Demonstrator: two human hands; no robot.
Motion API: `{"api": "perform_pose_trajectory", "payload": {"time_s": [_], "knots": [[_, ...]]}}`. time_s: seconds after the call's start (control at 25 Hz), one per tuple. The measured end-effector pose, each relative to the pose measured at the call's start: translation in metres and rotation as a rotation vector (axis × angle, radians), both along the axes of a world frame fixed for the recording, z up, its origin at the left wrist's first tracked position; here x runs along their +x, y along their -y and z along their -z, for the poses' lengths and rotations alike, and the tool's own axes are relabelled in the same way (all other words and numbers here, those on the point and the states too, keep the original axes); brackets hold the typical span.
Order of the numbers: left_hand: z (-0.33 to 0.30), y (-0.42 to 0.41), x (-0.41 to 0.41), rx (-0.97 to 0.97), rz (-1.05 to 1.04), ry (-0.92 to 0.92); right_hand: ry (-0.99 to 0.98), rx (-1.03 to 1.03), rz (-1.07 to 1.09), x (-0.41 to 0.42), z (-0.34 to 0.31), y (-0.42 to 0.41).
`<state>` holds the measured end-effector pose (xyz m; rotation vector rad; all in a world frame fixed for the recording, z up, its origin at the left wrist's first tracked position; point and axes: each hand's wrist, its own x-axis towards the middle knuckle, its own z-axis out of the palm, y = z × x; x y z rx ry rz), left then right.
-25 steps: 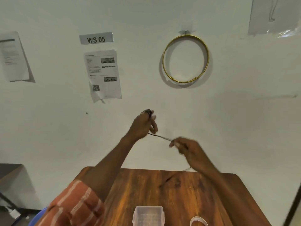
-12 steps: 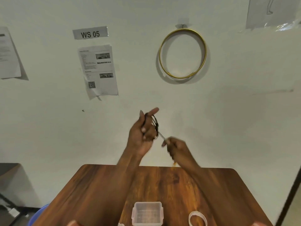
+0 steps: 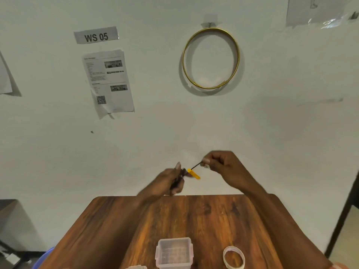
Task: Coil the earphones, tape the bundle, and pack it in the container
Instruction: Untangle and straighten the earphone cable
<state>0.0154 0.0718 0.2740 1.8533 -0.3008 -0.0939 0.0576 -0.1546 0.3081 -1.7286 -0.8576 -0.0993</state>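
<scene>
Your wooden table [image 3: 194, 216] carries the clear plastic container [image 3: 174, 252], open and with nothing visible inside, a piece that may be its lid peeking in at the bottom edge, and the roll of tape [image 3: 233, 257] just to its right, untouched. Above the far edge, your left hand [image 3: 167, 182] is clenched around the dark coiled earphones [image 3: 179, 178], a small yellow piece [image 3: 193, 174] sticking out beside the fingers. Your right hand [image 3: 223, 165] pinches the short free end of the cable [image 3: 196, 166], drawn taut between the hands. By the look of it, coiling is nearly finished; taping and packing are both left to do.
</scene>
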Motion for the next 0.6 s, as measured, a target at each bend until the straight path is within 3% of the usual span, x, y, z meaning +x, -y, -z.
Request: {"api": "perform_pose_trajectory", "payload": {"time_s": [0.16,0.24,0.32,0.4,0.48,0.56,0.6], "knots": [[-0.003,0.036,-0.025,-0.554,0.449,-0.121,-0.01,0.054,0.063,0.021,0.001,-0.013],[-0.024,0.041,-0.018,-0.722,0.359,0.022,-0.145,0.096,0.063,0.018,0.031,-0.024],[-0.044,0.033,0.002,-0.726,0.01,0.198,-0.21,0.017,0.001,0.002,0.064,-0.032],[-0.053,0.024,0.022,-0.59,-0.323,0.321,-0.252,-0.088,-0.083,-0.018,0.085,-0.035],[-0.045,0.017,0.031,-0.211,-0.544,0.437,-0.219,-0.215,-0.129,-0.035,0.084,-0.034],[-0.019,0.01,0.033,0.301,-0.53,0.418,-0.104,-0.309,-0.124,-0.04,0.065,-0.027],[-0.005,0.009,0.031,0.424,-0.441,0.338,-0.013,-0.341,-0.076,-0.037,0.053,-0.02]]}}
